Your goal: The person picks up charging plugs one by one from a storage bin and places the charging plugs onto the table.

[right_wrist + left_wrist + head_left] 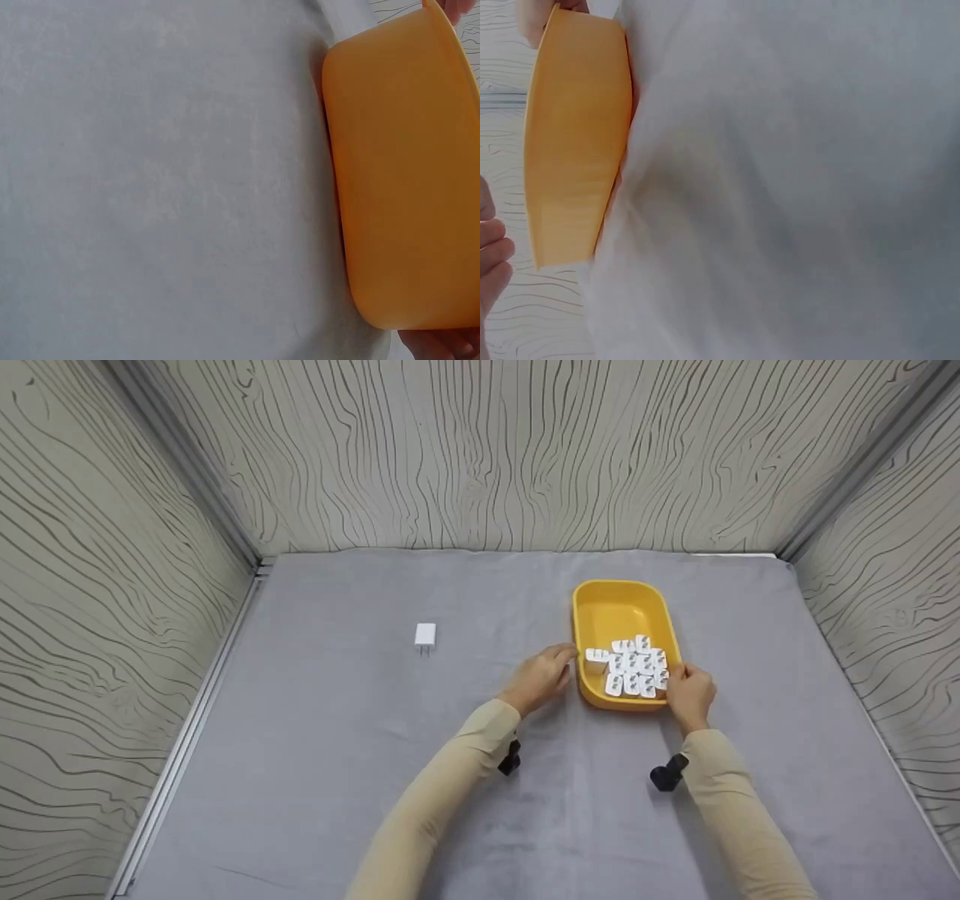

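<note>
A yellow plastic bin (616,611) stands on the cloth, several small white blocks (631,664) with grey marks grouped in its near part. They resemble the white two-prong wall charger (425,634) lying left of the bin. My left hand (538,679) is at the bin's left rim, its fingertips meeting the edge; in the left wrist view its curled fingers (493,259) show at the left margin. Opposite, my right hand (691,694) grips the right rim near the front corner. Its fingers (439,345) show by the outer wall in the right wrist view.
Grey cloth (337,720) covers the table, slightly creased. Wood-patterned panels (480,457) rise behind it and on both sides, with metal rails (187,735) along the left edge. A black wrist device (667,774) hangs from each sleeve.
</note>
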Demonstrator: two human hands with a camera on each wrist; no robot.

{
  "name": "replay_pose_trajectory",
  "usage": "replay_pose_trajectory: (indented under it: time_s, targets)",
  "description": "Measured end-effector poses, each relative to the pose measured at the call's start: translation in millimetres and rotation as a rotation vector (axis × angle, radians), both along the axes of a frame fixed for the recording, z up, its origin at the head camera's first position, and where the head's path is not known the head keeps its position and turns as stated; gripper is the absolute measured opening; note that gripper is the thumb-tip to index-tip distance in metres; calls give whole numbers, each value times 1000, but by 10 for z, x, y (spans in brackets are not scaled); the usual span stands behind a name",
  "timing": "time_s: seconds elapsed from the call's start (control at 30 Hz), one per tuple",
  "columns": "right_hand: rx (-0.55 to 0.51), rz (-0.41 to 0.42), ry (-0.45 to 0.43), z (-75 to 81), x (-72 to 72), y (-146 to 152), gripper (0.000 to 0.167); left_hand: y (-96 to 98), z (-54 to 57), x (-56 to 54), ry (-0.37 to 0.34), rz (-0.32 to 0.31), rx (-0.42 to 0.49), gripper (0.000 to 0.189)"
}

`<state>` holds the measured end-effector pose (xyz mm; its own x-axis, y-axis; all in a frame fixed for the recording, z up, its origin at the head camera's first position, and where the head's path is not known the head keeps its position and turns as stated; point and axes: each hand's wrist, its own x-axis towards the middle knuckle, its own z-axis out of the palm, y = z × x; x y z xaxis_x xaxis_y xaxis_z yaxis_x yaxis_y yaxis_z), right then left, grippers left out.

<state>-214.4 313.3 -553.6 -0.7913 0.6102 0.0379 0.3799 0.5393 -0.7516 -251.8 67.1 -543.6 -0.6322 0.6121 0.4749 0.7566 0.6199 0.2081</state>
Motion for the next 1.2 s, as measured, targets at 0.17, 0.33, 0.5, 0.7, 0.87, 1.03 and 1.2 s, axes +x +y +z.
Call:
replay_pose_trajectory:
  time_s: [0.17, 0.33, 0.5, 0.7, 0.87, 1.03, 1.2]
  targets:
    - [8, -9, 8, -4, -1, -7, 29, 79, 29, 26, 32, -36, 23, 24]
    - [14, -10, 17, -12, -3, 6, 30, 188, 92, 56, 20, -42, -14, 26]
    - [5, -14, 24, -10, 1, 13, 30, 331, 109, 82, 52, -37, -28, 24]
    - [4, 3, 19, -5, 6, 12, 31, 446, 74, 99, 107, -37, -40, 27]
    - [-9, 8, -14, 9, 29, 25, 34, 497, 95, 90, 56, -41, -116, 30]
    - [4, 3, 3, -3, 21, 18, 32, 521, 110, 76, 26, -40, -182, 30]
    - [39, -1, 24, -17, 0, 18, 32, 543, 105, 58, -18, -1, -224, 31]
